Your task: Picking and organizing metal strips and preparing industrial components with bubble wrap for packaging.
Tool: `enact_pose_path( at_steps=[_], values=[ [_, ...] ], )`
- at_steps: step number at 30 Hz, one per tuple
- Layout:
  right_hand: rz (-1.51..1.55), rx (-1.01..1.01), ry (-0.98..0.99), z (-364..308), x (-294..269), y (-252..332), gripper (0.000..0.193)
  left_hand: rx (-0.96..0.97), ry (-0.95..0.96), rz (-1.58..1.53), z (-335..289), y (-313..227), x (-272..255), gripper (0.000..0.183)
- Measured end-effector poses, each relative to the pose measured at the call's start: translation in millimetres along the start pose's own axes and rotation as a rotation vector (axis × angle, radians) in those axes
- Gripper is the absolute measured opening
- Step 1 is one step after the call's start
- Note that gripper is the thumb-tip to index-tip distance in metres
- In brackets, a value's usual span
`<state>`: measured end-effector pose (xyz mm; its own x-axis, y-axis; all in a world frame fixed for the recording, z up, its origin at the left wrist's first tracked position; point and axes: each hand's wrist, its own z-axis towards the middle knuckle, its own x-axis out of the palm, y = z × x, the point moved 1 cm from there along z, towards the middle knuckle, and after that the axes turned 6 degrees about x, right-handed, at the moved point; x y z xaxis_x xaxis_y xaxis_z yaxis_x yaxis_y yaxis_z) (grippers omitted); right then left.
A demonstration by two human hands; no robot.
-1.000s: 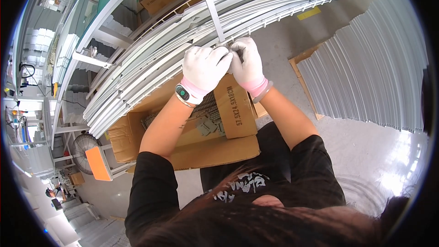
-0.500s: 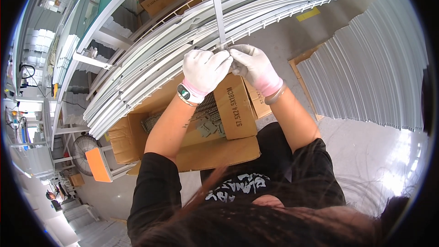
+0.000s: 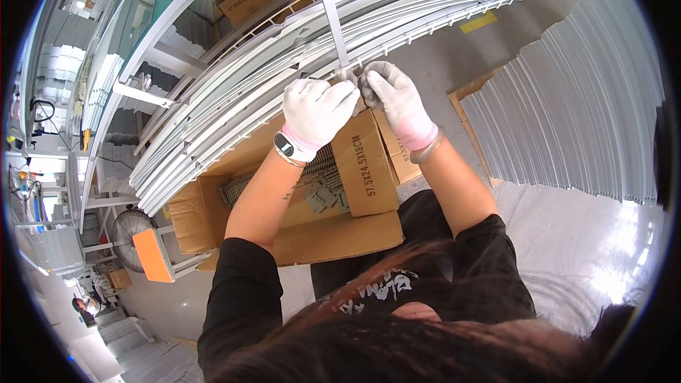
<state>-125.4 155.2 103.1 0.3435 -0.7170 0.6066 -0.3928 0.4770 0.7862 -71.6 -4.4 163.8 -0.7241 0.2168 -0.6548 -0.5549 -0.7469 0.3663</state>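
Closest to the person, one open brown cardboard box (image 3: 298, 230) holds small grey metal clips (image 3: 323, 195), too many to count. Above its flap, the white-gloved left hand (image 3: 316, 110) and white-gloved right hand (image 3: 397, 99) meet, fingers pinched narrow on the lower end of a long pale grey metal strip (image 3: 330, 7), which runs up and away from the fingertips. Beyond lies a stack of long grey profiles (image 3: 284, 71). Farther off, one yellow rectangular floor mark (image 3: 477, 23) shows.
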Motion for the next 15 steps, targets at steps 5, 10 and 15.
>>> enact_pose_path(
  at_steps=[5,10,15],
  values=[
    [-0.294,0.017,-0.11,-9,15,24,0.02,-0.001,0.009,0.023,-1,-1,-1,0.021],
    [-0.353,0.006,-0.056,-6,15,21,0.018,0.025,0.053,0.015,-3,1,1,0.02],
    [-0.479,-0.195,-0.175,-6,16,10,0.012,0.022,0.052,0.013,-4,0,1,0.019]
  ],
)
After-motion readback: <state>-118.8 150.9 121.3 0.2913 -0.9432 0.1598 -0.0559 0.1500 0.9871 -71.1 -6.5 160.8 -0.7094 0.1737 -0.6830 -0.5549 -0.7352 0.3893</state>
